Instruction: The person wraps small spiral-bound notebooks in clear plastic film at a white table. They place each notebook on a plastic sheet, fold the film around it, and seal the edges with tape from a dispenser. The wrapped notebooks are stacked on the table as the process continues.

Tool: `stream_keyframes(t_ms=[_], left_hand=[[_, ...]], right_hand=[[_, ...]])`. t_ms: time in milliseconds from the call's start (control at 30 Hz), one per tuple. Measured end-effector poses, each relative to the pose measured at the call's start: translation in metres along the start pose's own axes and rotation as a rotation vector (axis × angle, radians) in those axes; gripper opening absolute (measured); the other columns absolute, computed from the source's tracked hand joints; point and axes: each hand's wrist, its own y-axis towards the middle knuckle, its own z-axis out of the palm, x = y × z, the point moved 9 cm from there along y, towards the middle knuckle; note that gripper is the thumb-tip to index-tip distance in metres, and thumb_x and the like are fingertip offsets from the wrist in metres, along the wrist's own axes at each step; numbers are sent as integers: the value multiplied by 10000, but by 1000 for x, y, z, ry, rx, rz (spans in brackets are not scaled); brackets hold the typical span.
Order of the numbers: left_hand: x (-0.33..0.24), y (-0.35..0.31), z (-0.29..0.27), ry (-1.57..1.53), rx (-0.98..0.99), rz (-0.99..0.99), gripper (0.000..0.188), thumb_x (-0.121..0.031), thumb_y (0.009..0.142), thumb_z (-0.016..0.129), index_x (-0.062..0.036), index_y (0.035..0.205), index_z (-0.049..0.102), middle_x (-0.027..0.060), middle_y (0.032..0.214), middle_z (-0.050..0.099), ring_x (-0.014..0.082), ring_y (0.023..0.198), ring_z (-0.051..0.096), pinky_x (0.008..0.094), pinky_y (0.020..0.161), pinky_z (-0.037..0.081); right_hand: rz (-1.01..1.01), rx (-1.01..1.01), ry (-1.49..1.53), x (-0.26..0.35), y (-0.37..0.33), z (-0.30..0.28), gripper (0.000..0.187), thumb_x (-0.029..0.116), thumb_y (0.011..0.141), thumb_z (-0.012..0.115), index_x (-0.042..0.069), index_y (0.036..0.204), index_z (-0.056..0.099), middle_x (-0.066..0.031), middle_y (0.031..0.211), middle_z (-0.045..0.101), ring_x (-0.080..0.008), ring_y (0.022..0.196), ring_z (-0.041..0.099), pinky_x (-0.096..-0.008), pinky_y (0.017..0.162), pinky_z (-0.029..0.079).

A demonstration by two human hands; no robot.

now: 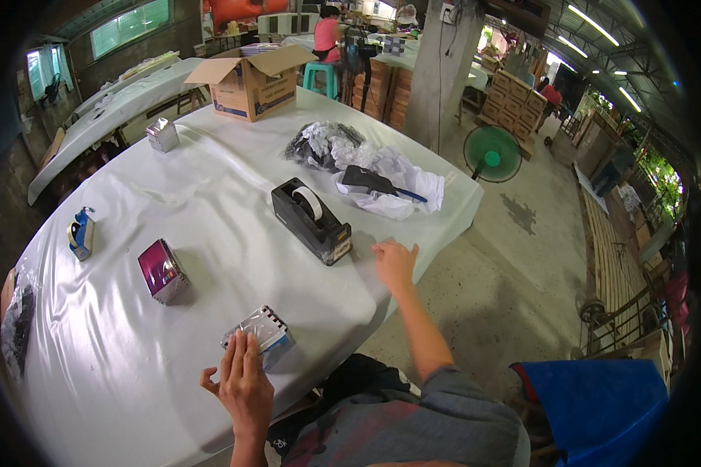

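My left hand (244, 381) lies with its fingers stretched over a small spiral-bound desk calendar (266, 330) in clear plastic, near the table's front edge. My right hand (396, 265) is just right of the cutting end of a black tape dispenser (308, 220) with a white roll. Its fingertips are bent together toward the dispenser, and anything between them is too small to make out. Left of the dispenser, a second wrapped calendar with a purple cover (162, 270) rests on the table, apart from both hands.
A white sheet covers the table (117, 335). On it are a small blue tape dispenser (81, 233), a wrapped stack (162, 135), an open cardboard box (255, 87) and crumpled plastic (327, 145) beside a black-and-blue tool (374, 183). A green fan (492, 154) stands beyond the right edge.
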Motion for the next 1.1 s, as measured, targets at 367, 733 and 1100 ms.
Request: stream_keyframes(t_ms=[367,733,1100], left_hand=[[10,-7,2,-85,-17,-12,389,1,766,616,-110,1138,630,54,1136,592,224,1078,577,335,752,396],[25,-16,10,-487,-213,-17,657,-6,747,656,-39,1337,371,140,1089,598,301,1019,588,385,811,485],[19,-8,5,-420,-199,97,613,35,680,627,-2,1270,465,130,1071,587,308,1017,590,368,808,517]], right_hand=[[17,209,1011,69,-25,-34,214,155,921,550,10,1008,682,-94,741,659,-109,494,529,-234,443,406],[40,967,1542,220,-137,-39,356,275,929,562,-60,901,676,-100,675,643,-112,525,581,-199,350,393],[288,910,1481,218,-152,-11,313,252,909,587,-35,823,679,-95,620,639,-118,459,567,-202,335,392]])
